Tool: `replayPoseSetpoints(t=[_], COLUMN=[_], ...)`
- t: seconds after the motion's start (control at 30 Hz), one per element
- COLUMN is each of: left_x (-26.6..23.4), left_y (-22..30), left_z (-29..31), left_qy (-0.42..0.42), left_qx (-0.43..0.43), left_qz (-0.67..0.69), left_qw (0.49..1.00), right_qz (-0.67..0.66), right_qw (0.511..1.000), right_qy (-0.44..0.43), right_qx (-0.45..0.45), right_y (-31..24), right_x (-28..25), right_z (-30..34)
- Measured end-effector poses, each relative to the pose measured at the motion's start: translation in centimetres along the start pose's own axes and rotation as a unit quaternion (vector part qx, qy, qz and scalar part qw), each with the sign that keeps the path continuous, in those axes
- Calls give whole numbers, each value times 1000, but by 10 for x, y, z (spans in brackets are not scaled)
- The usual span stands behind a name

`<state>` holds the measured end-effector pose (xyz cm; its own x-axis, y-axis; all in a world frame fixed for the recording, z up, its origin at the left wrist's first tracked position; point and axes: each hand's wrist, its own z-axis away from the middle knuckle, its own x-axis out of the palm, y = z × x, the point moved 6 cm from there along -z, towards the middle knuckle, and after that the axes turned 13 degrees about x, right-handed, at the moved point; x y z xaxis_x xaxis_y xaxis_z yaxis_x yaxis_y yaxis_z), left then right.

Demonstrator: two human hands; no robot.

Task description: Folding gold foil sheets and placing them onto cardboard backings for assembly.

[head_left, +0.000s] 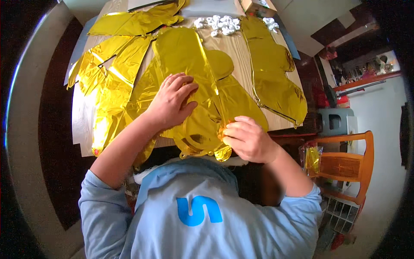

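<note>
Head view: crinkled gold foil [114, 71] lies along the left edge of the desk [238, 49]. The left hand [171, 101] rests, fingers loosely parted, on the middle foil shape [179, 54], which overhangs the near edge. White coils [222, 23] sit toward the far edge. The right hand [246, 139] pinches the middle foil shape's right side. Another foil shape [272, 60] lies by the right edge, near a wooden chair [343, 164].

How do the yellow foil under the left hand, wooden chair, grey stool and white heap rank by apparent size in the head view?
1. Yellow foil
2. Wooden chair
3. Grey stool and white heap: too alike to rank.
</note>
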<state>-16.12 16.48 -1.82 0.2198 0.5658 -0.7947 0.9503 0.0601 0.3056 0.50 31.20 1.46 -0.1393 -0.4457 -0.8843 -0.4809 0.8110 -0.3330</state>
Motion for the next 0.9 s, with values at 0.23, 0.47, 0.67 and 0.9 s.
replayPoseSetpoints(t=[0.23, 0.47, 0.67, 0.9], left_x=[0, -1, -3, -2], left_y=[2, -1, 1, 1], left_z=[1, 2, 2, 2], left_qy=[4, -13, -4, 4], left_qx=[-8, -12, -12, -15], left_qz=[-8, -6, -11, -4], left_qw=[1000, 1000, 1000, 1000], right_qz=[-168, 16, -55, -347], right_qw=[897, 873, 897, 887], right_qy=[53, 2, 41, -3], right_qx=[406, 488, 436, 306], right_y=[122, 186, 170, 121], right_x=[-13, 14, 12, 23], right_z=[-61, -113, -124, -129])
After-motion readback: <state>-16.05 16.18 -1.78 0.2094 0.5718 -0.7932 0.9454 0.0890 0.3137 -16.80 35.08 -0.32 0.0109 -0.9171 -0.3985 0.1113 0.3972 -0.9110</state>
